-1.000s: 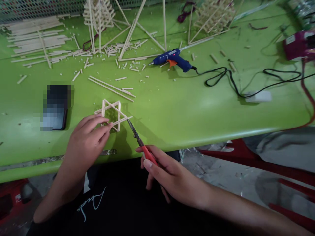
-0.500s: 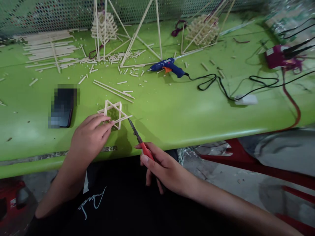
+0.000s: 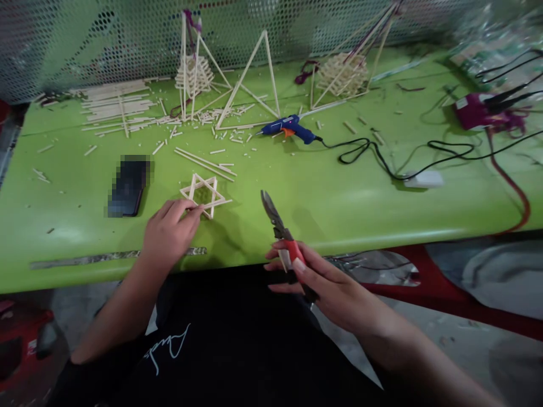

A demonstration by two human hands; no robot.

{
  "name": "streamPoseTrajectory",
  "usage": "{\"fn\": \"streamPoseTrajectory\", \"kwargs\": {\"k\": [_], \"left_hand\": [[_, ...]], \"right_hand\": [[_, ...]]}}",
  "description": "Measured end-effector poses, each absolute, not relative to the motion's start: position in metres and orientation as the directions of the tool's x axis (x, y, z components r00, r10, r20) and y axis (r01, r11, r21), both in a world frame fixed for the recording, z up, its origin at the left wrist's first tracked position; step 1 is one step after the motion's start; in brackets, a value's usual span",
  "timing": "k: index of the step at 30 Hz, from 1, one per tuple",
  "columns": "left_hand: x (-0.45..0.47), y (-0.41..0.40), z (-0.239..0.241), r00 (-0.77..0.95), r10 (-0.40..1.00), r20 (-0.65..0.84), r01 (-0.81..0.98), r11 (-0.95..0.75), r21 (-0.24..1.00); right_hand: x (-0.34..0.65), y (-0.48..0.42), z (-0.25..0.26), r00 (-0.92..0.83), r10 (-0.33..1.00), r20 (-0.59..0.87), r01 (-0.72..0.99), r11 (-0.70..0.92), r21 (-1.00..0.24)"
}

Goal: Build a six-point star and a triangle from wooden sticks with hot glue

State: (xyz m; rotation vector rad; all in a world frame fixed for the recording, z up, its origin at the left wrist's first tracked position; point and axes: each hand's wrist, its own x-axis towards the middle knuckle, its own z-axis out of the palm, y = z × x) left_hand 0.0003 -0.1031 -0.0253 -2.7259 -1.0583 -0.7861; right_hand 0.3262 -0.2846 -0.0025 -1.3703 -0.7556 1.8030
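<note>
A six-pointed star of thin wooden sticks [image 3: 215,182] lies on the green tabletop. My left hand [image 3: 169,229] has its fingertips closed on the near-left side of the star, around a stick whose far end pokes out past the right point. The fingertips hide part of that side. To the right, my right hand [image 3: 326,282] is wrapped around red-handled cutting shears [image 3: 278,221], raised above the table's front edge. Their dark blades point up and away, apart from the star.
Loose sticks [image 3: 203,164] lie behind the star, and a phone [image 3: 128,186] to its left. A blue glue gun [image 3: 288,129] trails a black cord rightward. Stick frames [image 3: 267,62], offcuts and a stick pile [image 3: 114,104] stand farther back. A metal ruler-like strip [image 3: 89,260] runs along the front.
My right hand has drawn the shears away from the stick's end, to the right. My left hand stays at the star. The view has shifted a little.
</note>
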Motion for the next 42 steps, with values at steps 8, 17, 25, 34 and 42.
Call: {"fn": "streamPoseTrajectory", "kwargs": {"k": [8, 17, 25, 34, 42], "left_hand": [[0.010, -0.095, 0.002, 0.405, 0.859, 0.314, 0.497, -0.495, 0.713], [0.049, 0.009, 0.023, 0.515, 0.849, -0.113, 0.057, 0.098, 0.994], [0.036, -0.014, 0.003, 0.559, 0.827, -0.057, 0.010, 0.063, 0.998], [0.042, -0.024, -0.004, 0.616, 0.786, -0.051, -0.198, 0.217, 0.956], [0.049, -0.034, 0.007, 0.530, 0.843, -0.094, -0.201, 0.232, 0.952]], "right_hand": [[0.360, -0.253, 0.005, -0.109, 0.955, -0.277, -0.274, -0.297, -0.915], [0.331, -0.083, 0.042, -0.180, 0.982, 0.060, -0.471, -0.032, -0.882], [0.341, -0.056, 0.014, -0.305, 0.949, 0.074, -0.285, -0.016, -0.958], [0.350, -0.072, -0.002, -0.430, 0.902, 0.043, 0.011, 0.052, -0.999], [0.357, -0.076, 0.004, -0.331, 0.944, -0.007, 0.262, 0.085, -0.961]]}}
